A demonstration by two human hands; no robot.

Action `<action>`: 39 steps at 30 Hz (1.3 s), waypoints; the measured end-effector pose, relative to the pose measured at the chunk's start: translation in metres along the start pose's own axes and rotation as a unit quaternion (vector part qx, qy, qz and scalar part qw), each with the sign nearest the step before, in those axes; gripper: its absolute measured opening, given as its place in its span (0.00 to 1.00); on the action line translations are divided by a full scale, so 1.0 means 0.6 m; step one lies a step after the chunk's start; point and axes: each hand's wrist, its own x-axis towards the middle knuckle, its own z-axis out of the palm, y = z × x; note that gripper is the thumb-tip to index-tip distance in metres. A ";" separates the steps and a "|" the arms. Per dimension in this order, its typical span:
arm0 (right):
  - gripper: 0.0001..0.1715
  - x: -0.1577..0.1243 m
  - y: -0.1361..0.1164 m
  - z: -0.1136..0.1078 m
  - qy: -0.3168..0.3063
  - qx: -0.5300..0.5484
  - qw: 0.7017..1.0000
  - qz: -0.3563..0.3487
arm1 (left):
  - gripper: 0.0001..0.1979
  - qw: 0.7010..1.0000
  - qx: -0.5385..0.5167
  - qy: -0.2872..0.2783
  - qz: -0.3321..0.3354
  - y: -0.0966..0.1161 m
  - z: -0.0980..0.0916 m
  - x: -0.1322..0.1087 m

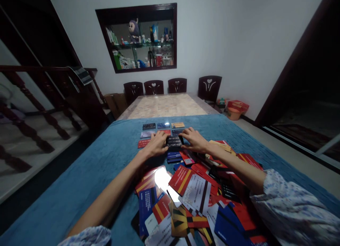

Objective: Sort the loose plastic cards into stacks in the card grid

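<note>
Between my two hands is a black bank card (174, 141) with white print. My left hand (158, 143) grips its left edge, fingers curled, while my right hand (195, 139) pinches the right edge. Rows of laid-out cards lie around and beyond it: a dark card (149, 126), a blue card (163, 125) and a yellow card (177, 125) form the far row. A silver card (147, 134) and a red card (143, 143) lie left of my left hand, which partly hides them. Just below the black card is a blue card (174, 157).
A large loose heap of overlapping cards (191, 189) spreads under and in front of my forearms. Blue cloth (106, 175) covers the near part of the table; its marble-patterned top (164, 106) shows beyond. Several chairs (177, 85) stand at the far end, and a stair railing (39, 107) on the left.
</note>
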 end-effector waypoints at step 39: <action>0.28 0.224 -0.054 -0.004 -0.054 -0.005 0.998 -0.039 | 0.22 0.993 0.055 -0.006 -0.109 -0.182 -0.022 0.028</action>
